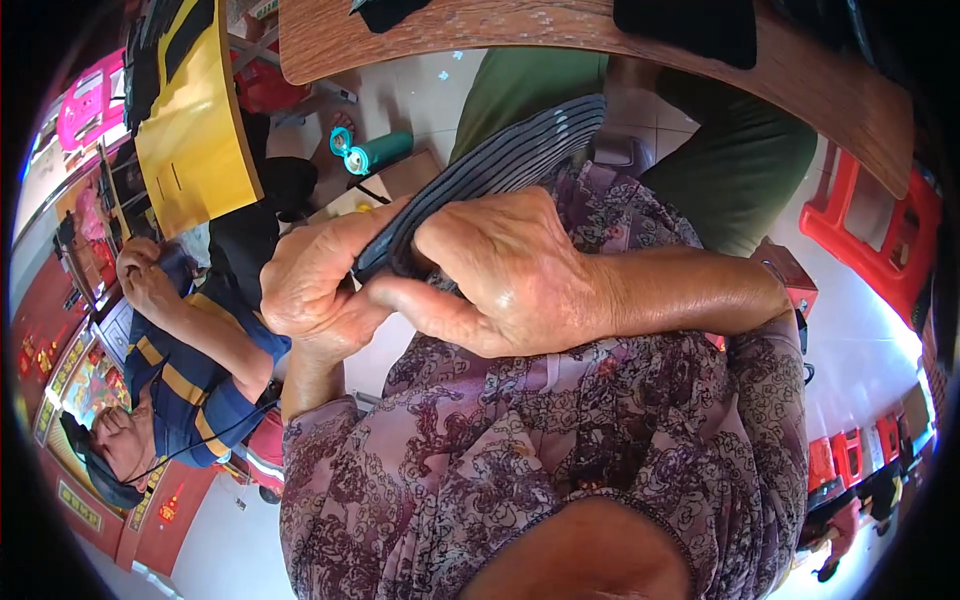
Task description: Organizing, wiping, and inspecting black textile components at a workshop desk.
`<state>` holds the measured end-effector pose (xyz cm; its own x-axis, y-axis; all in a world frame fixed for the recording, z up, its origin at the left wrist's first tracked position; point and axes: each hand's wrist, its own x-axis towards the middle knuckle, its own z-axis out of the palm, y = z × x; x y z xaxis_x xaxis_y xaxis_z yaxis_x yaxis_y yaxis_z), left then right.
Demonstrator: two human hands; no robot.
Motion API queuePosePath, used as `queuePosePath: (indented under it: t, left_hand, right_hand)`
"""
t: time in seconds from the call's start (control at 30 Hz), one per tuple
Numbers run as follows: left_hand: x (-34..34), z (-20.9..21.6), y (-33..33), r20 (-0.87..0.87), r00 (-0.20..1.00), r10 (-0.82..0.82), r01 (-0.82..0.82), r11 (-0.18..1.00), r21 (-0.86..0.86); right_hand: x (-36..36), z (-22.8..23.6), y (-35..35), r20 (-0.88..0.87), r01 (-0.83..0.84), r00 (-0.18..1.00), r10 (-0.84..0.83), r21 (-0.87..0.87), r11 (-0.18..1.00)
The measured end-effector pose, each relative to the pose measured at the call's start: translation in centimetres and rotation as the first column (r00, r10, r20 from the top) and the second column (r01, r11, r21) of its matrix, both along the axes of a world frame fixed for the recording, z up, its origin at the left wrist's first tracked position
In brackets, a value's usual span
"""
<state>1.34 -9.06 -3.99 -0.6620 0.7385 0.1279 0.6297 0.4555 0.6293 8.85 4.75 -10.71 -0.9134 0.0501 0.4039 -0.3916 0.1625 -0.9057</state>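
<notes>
A dark sock [500,150] with thin pale stripes stretches from my hands up toward the table edge, over my lap. Its near end, the opening, is gripped by both hands in front of my chest. My left hand [325,280] is closed on the edge of the cloth, thumb pressed against it. Curled round the other side of that edge is my right hand [510,275], its knuckles facing up. The two hands meet at the fingertips, and the tips tucked in the cloth are hidden.
A brown wooden table [450,40] curves across the far side, with black cloth pieces [690,30] on it. At left, a person [200,360] sits by a yellow tabletop [195,150]. A teal bottle [378,152] with its lid raised stands low beyond my left hand. Red stools [870,240] are at right.
</notes>
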Motion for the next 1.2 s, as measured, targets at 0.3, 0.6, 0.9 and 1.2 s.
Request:
queuePosePath:
  t: [0.3, 0.6, 0.9, 1.2]
  left_hand:
    - [-0.8, -0.5, -1.5, 0.305, 0.943, 0.13, -0.138, 0.99, 0.007]
    - [-1.7, -2.5, -1.7, 0.738, 0.652, 0.175, -0.378, 0.919, 0.116]
    - [-0.2, -3.2, -1.6, 0.191, 0.981, 0.016, -0.068, 0.962, 0.266]
    - [1.9, -2.3, -2.3, 0.521, 0.829, 0.203, -0.353, 0.912, 0.207]
  right_hand:
    - [-0.3, -0.8, 0.5, -0.231, -0.061, 0.972, 0.042, -0.073, 0.995]
    - [-0.5, -2.2, 0.7, -0.237, -0.161, 0.961, 0.143, -0.055, 0.985]
    - [-0.5, -2.3, 0.0, -0.197, -0.025, 0.98, 0.021, -0.017, 1.0]
    - [0.3, -2.1, -0.2, -0.174, -0.033, 0.984, 0.034, 0.005, 0.999]
